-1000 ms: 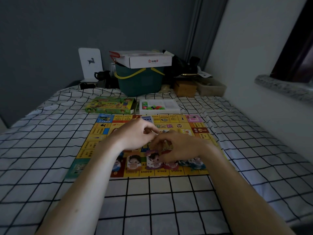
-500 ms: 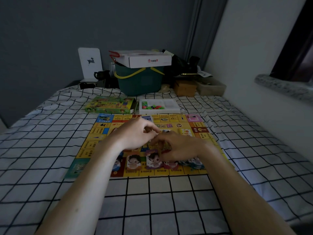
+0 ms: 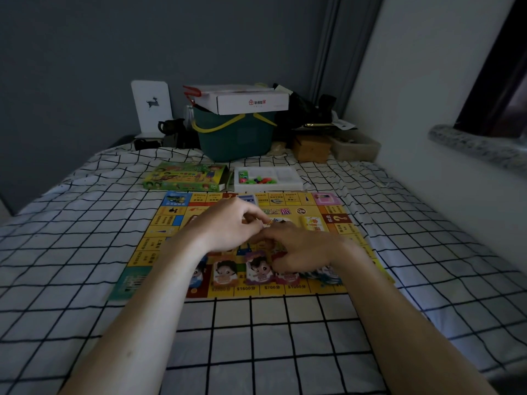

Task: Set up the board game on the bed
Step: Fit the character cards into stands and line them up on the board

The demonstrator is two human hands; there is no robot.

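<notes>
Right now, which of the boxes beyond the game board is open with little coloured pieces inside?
The white tray box, right of the closed green game box; coloured pieces show inside it.

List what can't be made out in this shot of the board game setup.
Head view only:
- What the left hand and right hand pinch: too small, covered by fingers.
- Middle of the game board: hidden under both hands.
- Character cards on the near edge: partly covered by wrists.
- Pieces in the white tray: too small and dim.
- Board text: blurred.
</notes>
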